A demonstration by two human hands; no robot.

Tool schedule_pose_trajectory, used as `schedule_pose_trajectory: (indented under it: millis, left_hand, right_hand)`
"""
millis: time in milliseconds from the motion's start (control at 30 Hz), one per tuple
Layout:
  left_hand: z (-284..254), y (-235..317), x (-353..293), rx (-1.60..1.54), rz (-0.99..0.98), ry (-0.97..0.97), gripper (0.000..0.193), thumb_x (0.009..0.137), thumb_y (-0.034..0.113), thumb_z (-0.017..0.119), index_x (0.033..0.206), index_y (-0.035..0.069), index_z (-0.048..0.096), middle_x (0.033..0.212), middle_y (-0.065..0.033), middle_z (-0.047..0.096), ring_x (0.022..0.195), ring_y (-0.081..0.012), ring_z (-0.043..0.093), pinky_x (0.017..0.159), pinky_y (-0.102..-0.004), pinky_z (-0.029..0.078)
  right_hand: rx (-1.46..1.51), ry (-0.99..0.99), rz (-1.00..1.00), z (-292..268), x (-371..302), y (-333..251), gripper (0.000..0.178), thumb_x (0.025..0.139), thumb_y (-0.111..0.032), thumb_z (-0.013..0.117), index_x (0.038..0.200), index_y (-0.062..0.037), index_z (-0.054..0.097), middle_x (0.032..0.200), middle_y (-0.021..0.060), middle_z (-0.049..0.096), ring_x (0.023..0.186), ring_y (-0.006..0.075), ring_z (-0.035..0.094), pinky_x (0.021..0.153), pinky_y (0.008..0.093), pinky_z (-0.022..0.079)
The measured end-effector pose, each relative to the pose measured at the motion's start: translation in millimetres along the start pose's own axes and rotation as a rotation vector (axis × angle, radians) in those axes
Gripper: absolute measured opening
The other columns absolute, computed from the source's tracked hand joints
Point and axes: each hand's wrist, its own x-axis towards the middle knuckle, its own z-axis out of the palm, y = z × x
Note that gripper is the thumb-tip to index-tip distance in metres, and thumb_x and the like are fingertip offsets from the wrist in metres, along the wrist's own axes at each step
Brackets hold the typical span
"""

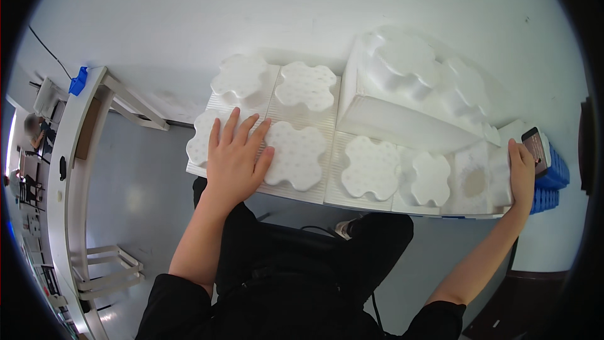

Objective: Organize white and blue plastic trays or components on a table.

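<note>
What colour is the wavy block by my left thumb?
The block is white, in the head view.

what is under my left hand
Part of a white wavy-edged piece shows left of your left hand, and another white piece shows to its right. Whatever lies directly beneath the palm is covered, so I cannot tell how far either extends there.

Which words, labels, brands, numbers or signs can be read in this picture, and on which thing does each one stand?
Phone at the right: faint marks on its screen, too small and blurred to read.
White lobed pieces: no writing visible.
Elsewhere: no readable text.
</note>
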Motion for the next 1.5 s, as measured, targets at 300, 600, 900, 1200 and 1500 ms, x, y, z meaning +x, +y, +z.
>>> schedule_pose_trajectory:
  millis: [300,600,900,1200,1500]
  left_hand:
    - [1.2,-23.7,-13.5,-0.227,0.055,0.135,0.059,0.091,0.025,0.078,0.148,0.017,0.068,0.155,-0.0127,0.061,0.154,-0.0426,0.044,0.129,-0.0616,0.027]
    - [3.0,-30.8,-39.2,-0.08,-0.323,0.272,0.079,0.068,0.043,0.097,0.139,0.016,0.074,0.162,-0.022,0.048,0.138,-0.0461,0.055,0.114,-0.0602,0.045]
    - [26.0,-36.1,-44.6,-0.117,-0.275,0.463,0.07,0.064,0.036,0.099,0.127,0.013,0.081,0.142,-0.0118,0.066,0.122,-0.0375,0.065,0.111,-0.0563,0.045]
    - [19.5,-27.7,-39.5,-0.23,-0.403,0.39,0.067,0.063,0.031,0.099,0.126,0.014,0.083,0.137,-0.006,0.068,0.13,-0.0368,0.056,0.116,-0.0572,0.041]
    - [20.9,-29.6,-52.3,-0.179,-0.321,0.438,0.07,0.064,0.024,0.098,0.131,0.013,0.081,0.141,-0.0052,0.066,0.129,-0.0358,0.053,0.112,-0.0494,0.047]
  right_hand:
    - [0.006,0.016,0.019,2.0,0.5,1.8,0.045,0.113,-0.037,0.061,0.093,0.0034,0.056,0.083,0.0023,0.049,0.083,0.0137,0.042,0.077,0.0325,0.041]
    - [-0.025,0.199,-0.073,3.8,3.3,17.0,0.041,0.111,-0.033,0.064,0.114,0.0065,0.071,0.103,0.0127,0.073,0.101,0.0175,0.064,0.096,0.0337,0.05]
    - [0.268,0.234,-0.845,81.1,-135.3,-147.3,0.024,0.099,-0.01,0.066,0.12,-0.0029,0.075,0.123,0.0202,0.074,0.109,0.0452,0.068,0.103,0.0569,0.051]
    - [0.025,-0.287,-0.887,230.1,-188.9,-237.0,0.073,0.098,-0.048,0.073,0.163,-0.0217,0.053,0.173,0.0204,0.039,0.149,0.0555,0.043,0.126,0.0717,0.025]
    - [-0.003,-0.355,-0.877,231.0,-196.6,-232.0,0.08,0.094,-0.045,0.076,0.165,-0.0213,0.049,0.173,0.0264,0.034,0.129,0.051,0.061,0.127,0.0727,0.022]
